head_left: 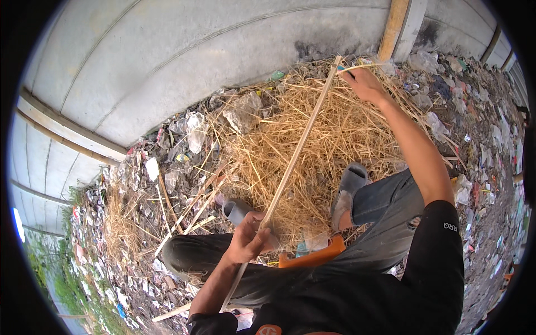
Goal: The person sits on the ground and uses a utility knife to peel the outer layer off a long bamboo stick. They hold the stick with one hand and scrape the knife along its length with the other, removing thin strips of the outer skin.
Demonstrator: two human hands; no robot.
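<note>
A long, pale wooden or bamboo strip (296, 153) slants from my lap up toward the wall. My left hand (248, 237) is closed around its lower part, above my left thigh. At its far end my right hand (365, 85) is closed on a small blue tool (342, 68), mostly hidden by the fingers, so its blade or tip cannot be made out. A thin pale sliver (362, 66) sticks out to the right from that far end, beside my right fingers. Under the strip lies a heap of straw-coloured shavings (312, 125).
I sit on a low orange stool (312, 255), feet in grey shoes (352, 181) among the shavings. More strips (195, 212) lie left of my left leg. A stone-like lump (244, 111), plastic litter (196, 132) and a pale wall (223, 50) with a wooden post (393, 30) stand beyond.
</note>
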